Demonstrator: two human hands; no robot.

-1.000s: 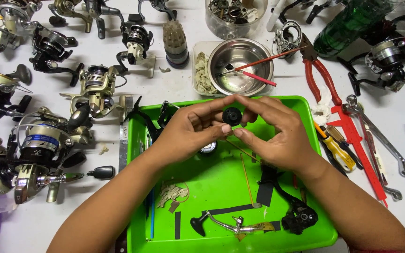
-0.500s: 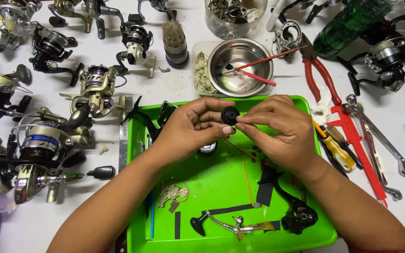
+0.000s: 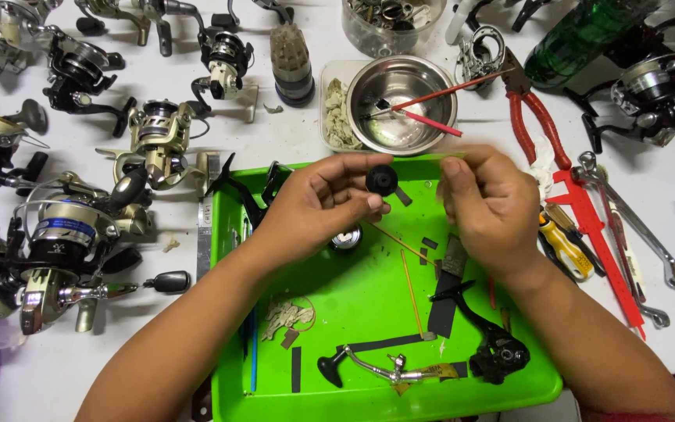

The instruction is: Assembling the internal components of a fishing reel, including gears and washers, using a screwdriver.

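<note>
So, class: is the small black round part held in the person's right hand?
No: the small black round part sits pinched in the fingertips of the left hand, while the right hand is beside it, apart.

Two hands, left [image 3: 318,207] and right [image 3: 490,207], over one green tray [image 3: 369,312]; one steel bowl [image 3: 401,105] at twelve o'clock, one pair of red pliers [image 3: 533,117] at two o'clock.

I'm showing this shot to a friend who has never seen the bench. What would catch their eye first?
The bright green tray in the middle, strewn with small parts. Above it the left hand pinches a small black round part, the right hand close beside. Fishing reels crowd the white table's left side; a steel bowl sits behind the tray.
</note>
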